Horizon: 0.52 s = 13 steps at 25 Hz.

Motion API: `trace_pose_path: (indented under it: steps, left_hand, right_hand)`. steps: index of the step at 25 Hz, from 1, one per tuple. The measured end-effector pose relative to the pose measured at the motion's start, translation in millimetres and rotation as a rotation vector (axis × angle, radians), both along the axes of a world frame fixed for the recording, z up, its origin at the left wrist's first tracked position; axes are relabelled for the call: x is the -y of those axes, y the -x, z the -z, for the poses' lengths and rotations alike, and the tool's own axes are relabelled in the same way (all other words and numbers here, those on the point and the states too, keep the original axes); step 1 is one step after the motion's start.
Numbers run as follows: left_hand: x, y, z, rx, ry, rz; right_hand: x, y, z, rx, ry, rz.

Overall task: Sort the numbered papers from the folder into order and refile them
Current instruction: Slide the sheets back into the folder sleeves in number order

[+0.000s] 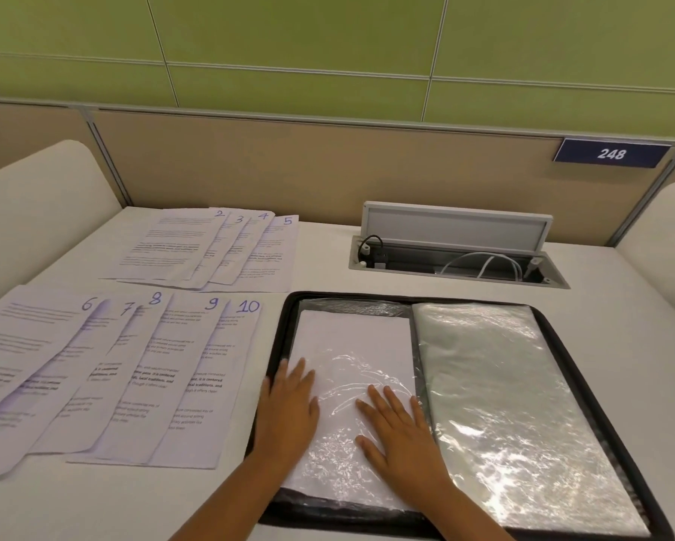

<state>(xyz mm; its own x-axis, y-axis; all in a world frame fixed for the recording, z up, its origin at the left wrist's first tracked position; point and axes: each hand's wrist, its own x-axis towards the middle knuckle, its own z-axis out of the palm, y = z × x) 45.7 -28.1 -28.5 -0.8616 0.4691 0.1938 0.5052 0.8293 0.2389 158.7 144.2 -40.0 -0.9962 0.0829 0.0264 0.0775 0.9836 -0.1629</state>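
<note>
Both of my hands lie flat, fingers straight and spread, gripping nothing — my left hand [289,408] presses the left edge of a white sheet inside a clear plastic sleeve [351,384], and my right hand [402,431] presses the same sleeve nearer the spine. That sleeve is the left page of the open black folder [585,388], which lies on the bench [640,290] in front of me; the sheet's face shows no number from here. The folder's right page is a stack of crinkled clear sleeves [495,404] catching the light.

To the left of the folder, well apart from my hands, the numbered papers are fanned out in two overlapping rows. The near row [133,369] shows 6, 7, 8, 9 and 10 in blue ink at the top corners; the 10 sheet lies just beside the folder's left edge. The far row [211,247] shows 2, 3, 4 and 5.

Behind the folder a cable hatch [456,247] stands open in the bench, with white and black cables inside. On the partition above, a blue plate [611,153] reads 248.
</note>
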Motion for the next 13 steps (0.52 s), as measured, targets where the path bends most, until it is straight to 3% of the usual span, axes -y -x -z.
trace_pose_path:
  steps: [4,13]
  left_hand:
    - [-8.5,-21.4,16.0,0.118,0.06,0.22]
    - [8.1,-16.2,23.4,0.091,0.041,0.253]
  right_hand:
    - [0.8,1.4,-2.6,0.021,-0.002,0.014]
    - [-2.5,1.3,3.0,0.003,-0.02,-0.001]
